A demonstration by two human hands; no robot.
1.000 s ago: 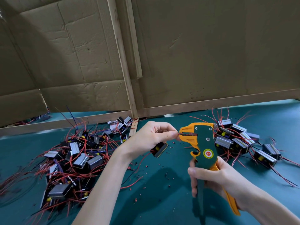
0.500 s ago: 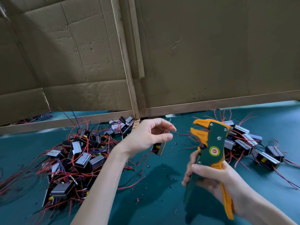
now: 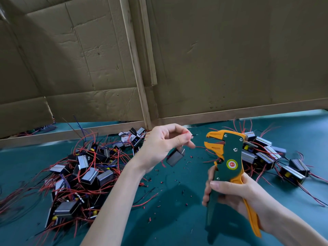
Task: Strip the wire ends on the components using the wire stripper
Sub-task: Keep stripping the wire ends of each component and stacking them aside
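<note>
A green and orange wire stripper (image 3: 229, 157) stands upright above the bench (image 3: 177, 221), jaws apart, its handles gripped by the right hand (image 3: 236, 197); just left of it, the left hand (image 3: 163, 146) pinches a red wire (image 3: 186, 132), a small dark component (image 3: 174, 158) dangling beneath; a tangled heap of components (image 3: 85, 171) lies left, a smaller group (image 3: 266, 153) right; cardboard panels (image 3: 213, 59) stand behind.
</note>
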